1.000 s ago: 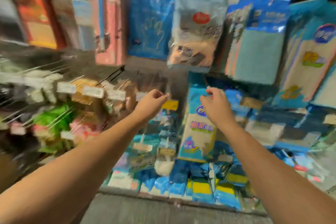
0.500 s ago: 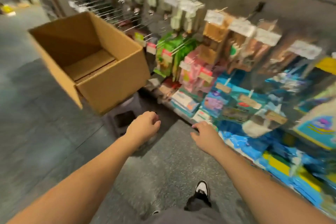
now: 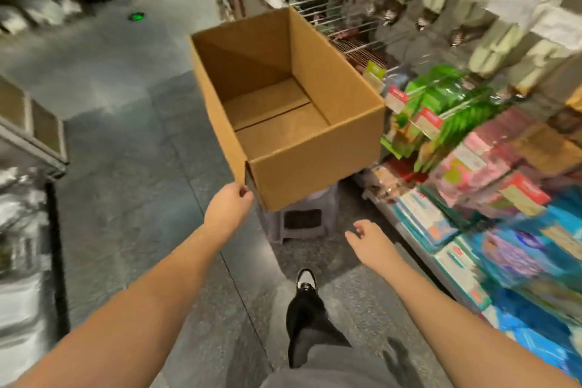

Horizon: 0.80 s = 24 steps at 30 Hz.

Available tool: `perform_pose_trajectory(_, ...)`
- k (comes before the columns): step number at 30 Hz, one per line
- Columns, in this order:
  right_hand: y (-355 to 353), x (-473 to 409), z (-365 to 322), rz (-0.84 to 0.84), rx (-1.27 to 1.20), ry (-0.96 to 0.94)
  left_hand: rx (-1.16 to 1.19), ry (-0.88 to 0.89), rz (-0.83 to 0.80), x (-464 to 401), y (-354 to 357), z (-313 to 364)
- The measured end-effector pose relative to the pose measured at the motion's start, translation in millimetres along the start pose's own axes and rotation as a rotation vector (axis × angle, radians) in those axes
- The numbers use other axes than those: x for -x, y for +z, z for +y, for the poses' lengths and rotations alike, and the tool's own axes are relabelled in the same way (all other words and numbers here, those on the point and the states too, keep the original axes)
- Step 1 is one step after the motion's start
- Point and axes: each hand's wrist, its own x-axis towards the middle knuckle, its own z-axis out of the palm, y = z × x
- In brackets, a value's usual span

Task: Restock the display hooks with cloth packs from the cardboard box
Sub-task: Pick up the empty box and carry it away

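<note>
Head view: cardboard box [image 3: 315, 164], open-topped, no packs visible inside, sat on a grey stool [image 3: 302, 217] beside the display hooks [image 3: 315, 6]. Left hand [image 3: 227, 207] at box's near corner, fingers curled, contact unclear. Right hand [image 3: 370, 242] relaxed, holding nothing.

The cardboard box [image 3: 285, 110] sits on a small stool [image 3: 302, 217] on the floor [image 3: 126, 142], in the middle of the aisle. Its open top faces up, and only the bottom flaps show inside. The left hand [image 3: 227, 208] is at the near corner of the box, touching it or just beside it; which one is hard to tell. The right hand [image 3: 370, 241] is lower and to the right, apart from the box, in front of the stool. To the right of the box stand the display hooks [image 3: 318, 12] with hanging packs [image 3: 447, 104]. More packs lie on the shelf [image 3: 409, 249] below them. A shoe [image 3: 306, 282] is on the floor between the two arms.
</note>
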Motion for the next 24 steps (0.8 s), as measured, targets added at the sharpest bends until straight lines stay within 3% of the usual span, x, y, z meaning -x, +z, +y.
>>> perform_pose_trajectory(7,-49.1,-134.0,-120.7,-0.007,-0.483,0.289,0.086,-0.15,0.053,-146.7,-74.7,10.7)
perform_pose_trajectory(14,-48.0,-206.9,-191.0,0.0,-0.829,0.538,0.393,-0.438,-0.077,-262.8,-104.4,19.4)
perform_pose_trajectory(20,-12.6,-229.9,-203.0,0.346,-1.006,0.61,0.5,-0.567,-0.233,-363.9,-114.0,14.8)
perform_pose_trajectory(24,3.8,-243.8,-193.6,0.484,-1.051,0.667,0.532,-0.55,-0.352,-408.5,-113.2,15.4)
